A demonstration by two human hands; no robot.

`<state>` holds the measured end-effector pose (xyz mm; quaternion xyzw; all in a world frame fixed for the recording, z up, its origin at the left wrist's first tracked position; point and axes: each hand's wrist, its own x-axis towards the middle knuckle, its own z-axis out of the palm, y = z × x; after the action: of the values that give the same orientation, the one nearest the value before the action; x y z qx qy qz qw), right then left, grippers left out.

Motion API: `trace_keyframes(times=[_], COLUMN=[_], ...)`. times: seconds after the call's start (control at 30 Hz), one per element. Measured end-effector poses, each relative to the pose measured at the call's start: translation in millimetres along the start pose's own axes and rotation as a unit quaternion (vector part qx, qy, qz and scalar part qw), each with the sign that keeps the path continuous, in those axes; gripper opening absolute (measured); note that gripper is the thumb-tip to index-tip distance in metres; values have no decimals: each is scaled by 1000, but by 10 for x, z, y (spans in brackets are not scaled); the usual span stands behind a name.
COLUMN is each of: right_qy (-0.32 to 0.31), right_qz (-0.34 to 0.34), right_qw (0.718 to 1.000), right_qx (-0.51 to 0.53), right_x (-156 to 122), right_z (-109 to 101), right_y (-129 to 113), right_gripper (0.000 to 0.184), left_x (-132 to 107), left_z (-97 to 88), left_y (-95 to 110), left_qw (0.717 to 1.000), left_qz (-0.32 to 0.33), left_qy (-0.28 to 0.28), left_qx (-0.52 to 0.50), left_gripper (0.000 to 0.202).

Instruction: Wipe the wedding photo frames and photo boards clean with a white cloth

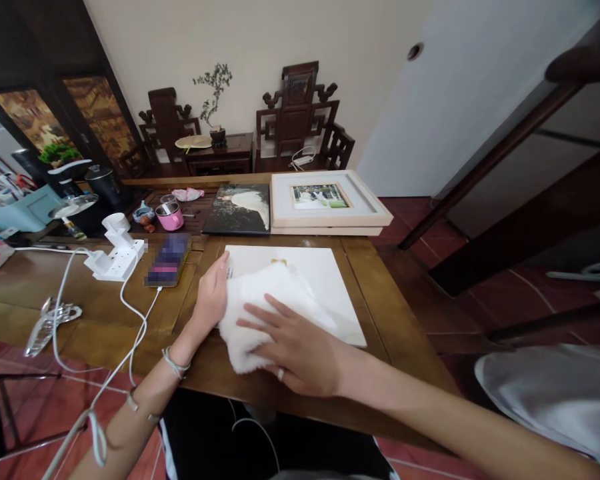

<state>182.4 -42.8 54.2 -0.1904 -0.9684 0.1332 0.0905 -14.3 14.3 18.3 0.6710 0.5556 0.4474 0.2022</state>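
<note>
A flat white panel with a small gold-coloured fitting near its far edge lies on the wooden table. My left hand holds the panel's left edge, its fingers close together along the side. A fluffy white cloth covers much of the panel's left and near part and hangs past its near edge. My right hand presses on the cloth with fingers spread and the thumb side low, gripping it against the panel. The panel's near left corner is hidden under the cloth.
Behind the panel lie a dark picture and stacked framed photos. To the left are a phone, a white power strip with trailing cables, a hair claw clip and a pink cup. The wooden table's right edge is near.
</note>
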Motion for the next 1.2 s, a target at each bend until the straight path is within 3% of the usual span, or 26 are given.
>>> trace_keyframes(times=[0.13,0.27,0.47,0.6,0.7,0.8,0.93,1.03,1.1,1.2], right_qy=[-3,69,128,129,124,124,148,162,167,152], right_qz=[46,122,196,192,196,214,285,345,330,245], right_qw=[998,990,972,972,971,967,946,924,929,957], right_qx=[39,-4,24,45,55,57,49,22,-5,-29], right_x=[-244,-244,345,785,840,610,53,-374,-613,-880], right_z=[-156,-226,-163,-132,-153,-209,-249,-162,-59,48], right_y=[41,433,969,1011,1013,1049,1114,1057,898,491], right_gripper=[31,32,33,34,35,38,42,40,38,33], left_x=[-20,-27,-26,-20,-21,-30,-43,-49,-52,-55], left_z=[36,66,71,65,62,62,65,72,77,81], left_y=[18,-22,-58,-65,-81,-90,-85,-79,-74,-63], left_qw=[994,982,975,975,974,973,972,971,971,971], left_qz=[42,64,84,100,104,100,96,95,95,92], left_qy=[-74,-114,-126,-121,-121,-122,-126,-126,-123,-123], left_qx=[75,138,164,158,163,168,176,182,183,184], left_gripper=[42,39,38,40,40,39,39,40,40,39])
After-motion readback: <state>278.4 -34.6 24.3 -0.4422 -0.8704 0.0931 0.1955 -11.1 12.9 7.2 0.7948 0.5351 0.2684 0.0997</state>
